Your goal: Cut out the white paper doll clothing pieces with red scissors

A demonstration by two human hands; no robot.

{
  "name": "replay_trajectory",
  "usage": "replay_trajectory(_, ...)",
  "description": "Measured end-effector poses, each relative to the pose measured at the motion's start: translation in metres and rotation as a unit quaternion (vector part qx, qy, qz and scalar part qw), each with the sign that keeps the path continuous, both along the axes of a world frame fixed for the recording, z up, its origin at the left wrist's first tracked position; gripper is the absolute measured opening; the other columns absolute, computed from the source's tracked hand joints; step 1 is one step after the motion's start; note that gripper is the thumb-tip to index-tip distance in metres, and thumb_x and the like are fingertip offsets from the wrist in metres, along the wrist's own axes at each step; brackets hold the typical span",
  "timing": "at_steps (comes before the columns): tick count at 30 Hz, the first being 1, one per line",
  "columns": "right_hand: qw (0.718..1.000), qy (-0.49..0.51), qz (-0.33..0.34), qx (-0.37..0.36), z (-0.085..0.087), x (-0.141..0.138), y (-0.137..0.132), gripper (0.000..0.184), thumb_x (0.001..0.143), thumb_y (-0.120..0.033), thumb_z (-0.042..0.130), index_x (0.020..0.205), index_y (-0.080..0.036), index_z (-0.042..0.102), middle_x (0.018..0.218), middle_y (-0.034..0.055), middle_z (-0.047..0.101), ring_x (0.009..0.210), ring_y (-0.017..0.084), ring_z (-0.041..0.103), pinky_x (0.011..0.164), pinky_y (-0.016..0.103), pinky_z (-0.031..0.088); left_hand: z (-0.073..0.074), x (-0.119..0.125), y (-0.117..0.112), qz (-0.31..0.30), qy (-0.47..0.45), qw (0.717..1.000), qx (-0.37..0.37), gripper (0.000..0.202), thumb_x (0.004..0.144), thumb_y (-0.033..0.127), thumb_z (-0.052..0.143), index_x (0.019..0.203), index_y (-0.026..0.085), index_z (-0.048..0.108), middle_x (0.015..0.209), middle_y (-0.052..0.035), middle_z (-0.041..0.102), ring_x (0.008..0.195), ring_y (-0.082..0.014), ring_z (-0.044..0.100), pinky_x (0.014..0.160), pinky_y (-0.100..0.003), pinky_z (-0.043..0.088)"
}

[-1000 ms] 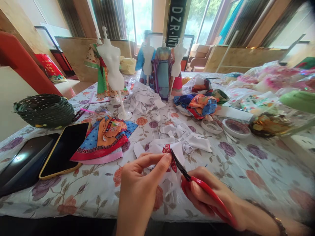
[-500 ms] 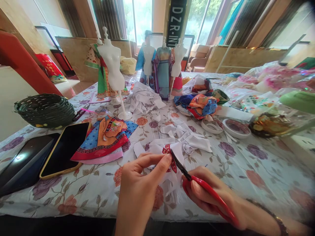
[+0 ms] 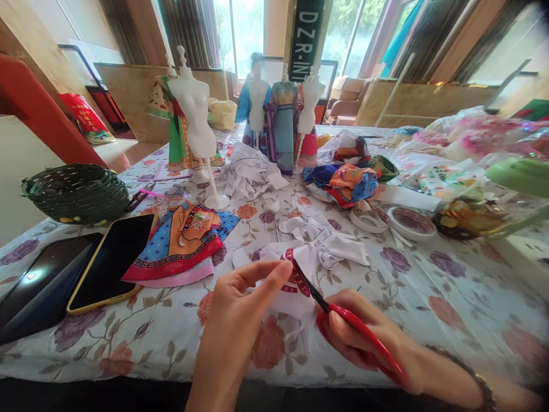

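Between thumb and fingers, my left hand (image 3: 244,303) pinches a small piece of red patterned fabric (image 3: 301,284) with white edges. My right hand (image 3: 355,332) is wrapped round the red handles of a pair of scissors (image 3: 369,337). The dark blades lie against the red fabric, close to my left fingertips. White fabric scraps (image 3: 326,240) lie just beyond my hands. To the left are cut pieces of orange, blue and red printed cloth (image 3: 184,237). Part of the held fabric is hidden behind my left fingers.
Two phones (image 3: 114,263) and a dark woven basket (image 3: 75,194) are at the left. White dress forms (image 3: 193,114) and small dressed mannequins (image 3: 283,126) stand at the back. Tape rolls (image 3: 412,222), a colourful cloth bundle (image 3: 343,182) and plastic bags (image 3: 454,143) lie at the right.
The red fabric has turned, so more of its curved patterned strip shows below the blades. Both hands have shifted slightly left. The scissors remain at the fabric.
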State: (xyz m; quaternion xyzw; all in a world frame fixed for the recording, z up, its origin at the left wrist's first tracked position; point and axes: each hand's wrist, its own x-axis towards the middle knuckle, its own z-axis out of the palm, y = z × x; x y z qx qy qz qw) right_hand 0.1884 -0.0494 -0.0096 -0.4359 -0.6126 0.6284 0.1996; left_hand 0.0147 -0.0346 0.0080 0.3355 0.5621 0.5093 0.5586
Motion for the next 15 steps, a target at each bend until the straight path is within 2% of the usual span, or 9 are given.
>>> replay_trajectory(3, 1.000, 0.014, 0.009, -0.017, 0.000, 0.000, 0.001, 0.069, 0.079, -0.081, 0.040, 0.048, -0.020, 0.035, 0.041, -0.0061, 0.030, 0.039, 0.005, 0.024, 0.039, 0.025, 0.017, -0.006, -0.003, 0.008, -0.013, 0.022, 1.000, 0.015, 0.032, 0.066, 0.047, 0.078, 0.077, 0.018, 0.077, 0.068, -0.0036, 0.073, 0.059, -0.0136, 0.061, 0.051, -0.020, 0.041)
replay_trajectory(5, 0.999, 0.022, 0.007, -0.028, -0.003, 0.002, 0.001, 0.069, 0.078, -0.082, 0.041, 0.048, -0.021, 0.034, 0.042, -0.0061, 0.031, 0.040, 0.006, 0.024, 0.040, 0.025, 0.017, -0.012, -0.004, 0.012, -0.034, 0.064, 0.996, 0.052, 0.037, 0.071, 0.052, 0.072, 0.084, 0.018, 0.075, 0.076, -0.0048, 0.073, 0.069, -0.0173, 0.064, 0.058, -0.023, 0.045)
replay_trajectory(7, 0.999, 0.042, -0.001, -0.032, -0.008, 0.005, 0.003, 0.067, 0.080, -0.080, 0.042, 0.051, -0.021, 0.035, 0.045, -0.0058, 0.033, 0.044, 0.008, 0.026, 0.043, 0.026, 0.020, -0.016, -0.007, 0.016, -0.031, 0.151, 0.985, 0.079, 0.040, 0.075, 0.056, 0.068, 0.091, 0.020, 0.074, 0.090, -0.0068, 0.074, 0.081, -0.0220, 0.065, 0.066, -0.028, 0.046)
replay_trajectory(9, 0.996, 0.084, -0.007, -0.021, -0.016, 0.009, 0.007, 0.063, 0.086, -0.076, 0.038, 0.053, -0.021, 0.037, 0.046, -0.0049, 0.036, 0.046, 0.010, 0.032, 0.047, 0.027, 0.026, -0.019, -0.013, 0.019, 0.016, 0.266, 0.958, 0.104, 0.041, 0.079, 0.057, 0.063, 0.095, 0.021, 0.072, 0.100, -0.0087, 0.072, 0.092, -0.0262, 0.064, 0.076, -0.034, 0.047)
replay_trajectory(11, 0.991, 0.128, -0.018, 0.029, -0.023, 0.012, 0.013, 0.065, 0.093, -0.068, 0.028, 0.049, -0.022, 0.039, 0.045, -0.0032, 0.036, 0.048, 0.012, 0.039, 0.053, 0.029, 0.032, -0.021, -0.025, 0.021, 0.096, 0.388, 0.905, 0.145, 0.042, 0.083, 0.056, 0.058, 0.101, 0.020, 0.070, 0.109, -0.0109, 0.070, 0.103, -0.0302, 0.061, 0.091, -0.042, 0.044)
replay_trajectory(13, 0.990, 0.132, -0.034, 0.043, -0.029, 0.014, 0.019, 0.063, 0.092, -0.069, 0.030, 0.051, -0.022, 0.040, 0.044, -0.0034, 0.036, 0.046, 0.013, 0.037, 0.050, 0.030, 0.030, -0.023, -0.044, 0.024, 0.165, 0.522, 0.819, 0.175, 0.053, 0.087, 0.055, 0.052, 0.121, 0.016, 0.062, 0.129, -0.0160, 0.061, 0.122, -0.0361, 0.050, 0.104, -0.050, 0.033)
replay_trajectory(14, 0.990, 0.125, -0.045, 0.051, -0.030, 0.014, 0.021, 0.063, 0.092, -0.069, 0.030, 0.052, -0.022, 0.040, 0.044, -0.0031, 0.037, 0.047, 0.013, 0.037, 0.050, 0.030, 0.030, -0.025, -0.054, 0.025, 0.196, 0.571, 0.783, 0.149, 0.061, 0.088, 0.057, 0.048, 0.129, 0.013, 0.057, 0.141, -0.0183, 0.051, 0.131, -0.0412, 0.040, 0.107, -0.055, 0.026)
replay_trajectory(15, 0.991, 0.115, -0.051, 0.055, -0.030, 0.014, 0.023, 0.063, 0.092, -0.070, 0.031, 0.052, -0.022, 0.040, 0.045, -0.0027, 0.038, 0.047, 0.013, 0.036, 0.051, 0.030, 0.030, -0.027, -0.065, 0.025, 0.205, 0.607, 0.759, 0.116, 0.069, 0.089, 0.061, 0.042, 0.136, 0.012, 0.051, 0.149, -0.0194, 0.041, 0.135, -0.0467, 0.031, 0.106, -0.062, 0.021)
